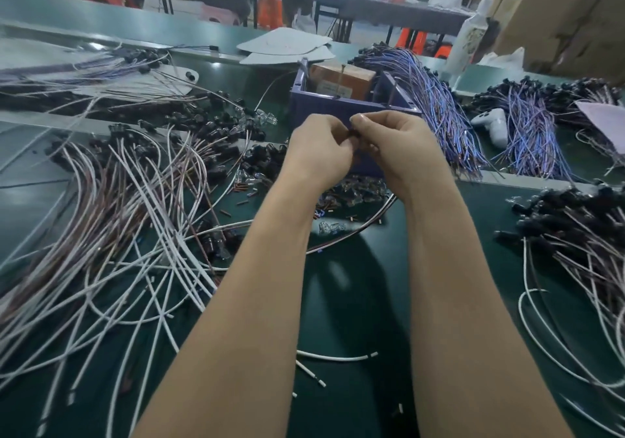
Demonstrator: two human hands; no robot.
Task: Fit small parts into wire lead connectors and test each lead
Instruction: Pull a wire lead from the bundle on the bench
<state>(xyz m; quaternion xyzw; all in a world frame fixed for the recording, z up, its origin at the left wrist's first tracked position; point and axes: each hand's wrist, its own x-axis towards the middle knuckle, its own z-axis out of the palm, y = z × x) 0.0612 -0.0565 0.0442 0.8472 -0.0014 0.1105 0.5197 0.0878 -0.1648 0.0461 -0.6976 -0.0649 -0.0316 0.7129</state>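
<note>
Holds connector (353,134), likely light, stiff, above bench (355,302) before box (324,109), fingers (342,138) of left hand (321,148) and right hand (397,146) curled, pinching it; handles best by body, not limp lead (365,226).

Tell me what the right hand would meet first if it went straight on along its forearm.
Probably the near wall of the purple plastic crate right behind the right hand, which pinches a small dark connector with the left hand. Depth is unclear; it might pass over the rim.
</note>
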